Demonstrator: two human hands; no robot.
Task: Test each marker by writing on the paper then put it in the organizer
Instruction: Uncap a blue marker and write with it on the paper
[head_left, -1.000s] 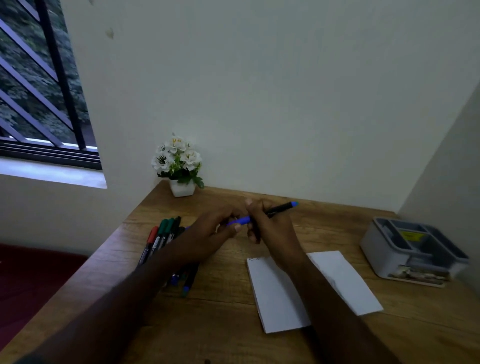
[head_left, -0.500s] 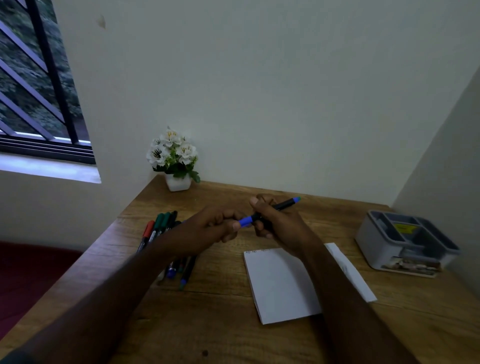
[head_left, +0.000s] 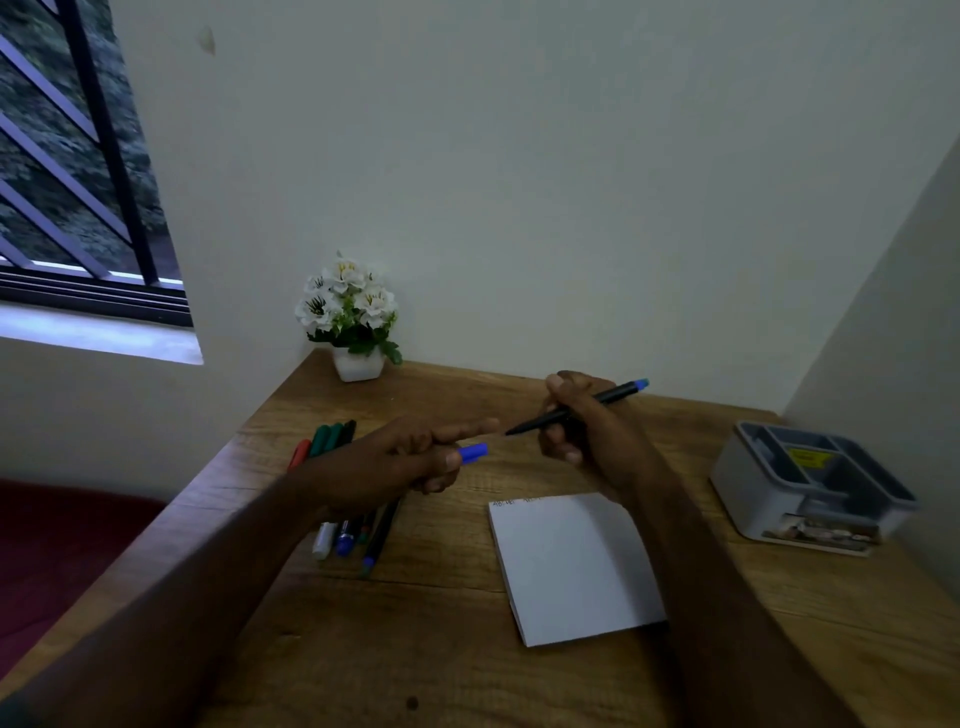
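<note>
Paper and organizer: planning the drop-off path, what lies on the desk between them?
Head view: only bare desk lies between paper and organizer.

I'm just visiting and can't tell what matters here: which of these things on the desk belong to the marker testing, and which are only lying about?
Part of the job:
- uncapped marker in the right hand
- blue cap in the left hand
- paper, with some writing at its top edge
- marker pile on the desk
- grey organizer

Just lying about:
- potted white flowers
- window
</note>
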